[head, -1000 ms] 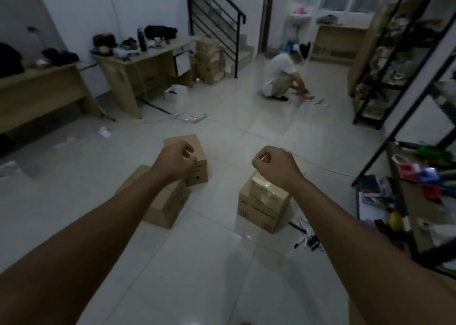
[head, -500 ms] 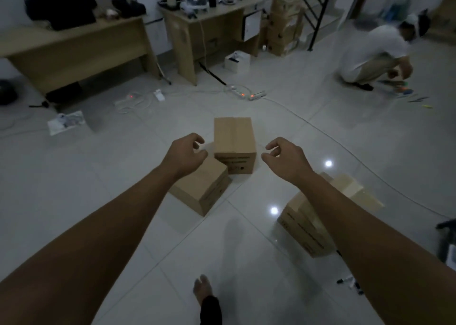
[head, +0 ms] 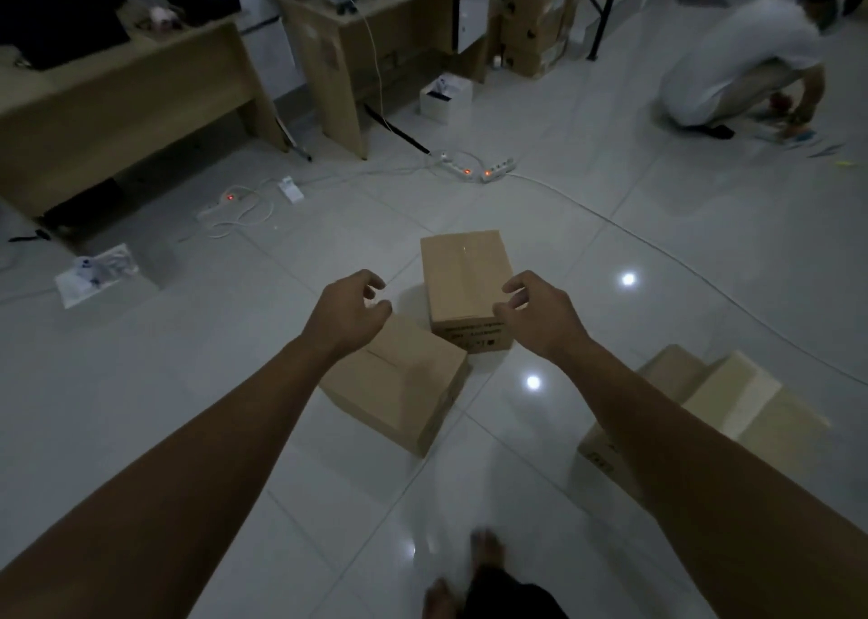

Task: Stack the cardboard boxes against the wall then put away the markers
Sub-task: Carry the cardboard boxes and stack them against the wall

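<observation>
- The left hand (head: 350, 315) holds nothing: its fingers (head: 375, 285) are loosely curled and spread, with a gap to the thumb. It hovers just left of the far cardboard box (head: 465, 285), over the rear corner of the near cardboard box (head: 399, 397).
- The right hand (head: 540, 315) mirrors it, fingers (head: 514, 287) part-curled and apart, gripping nothing, at the far box's right edge. Whether the fingertips touch the cardboard I cannot tell.
- Both wrists are bent slightly inward, palms facing each other across the far box; both forearms reach out long from the lower corners of the view. A bare foot (head: 486, 548) shows well nearer than the far box.
- Progress, as I judge it: barely begun. The far box and the near box sit on the tile floor (head: 235, 383), touching at a corner, out in the open and well apart from any wall.
- To the right of the far box and nearer the camera, a two-box pile (head: 742, 412) stands in mid-floor, also not against a wall.
- No markers are visible near the far box, so that part remains wholly undone.
- Well beyond the far box, two desks (head: 141, 92) stand along the wall, power strips (head: 474, 170) lie between, and another person (head: 747, 68) crouches far right.
- Likely next step: close both hands on the far box's sides and lift.
</observation>
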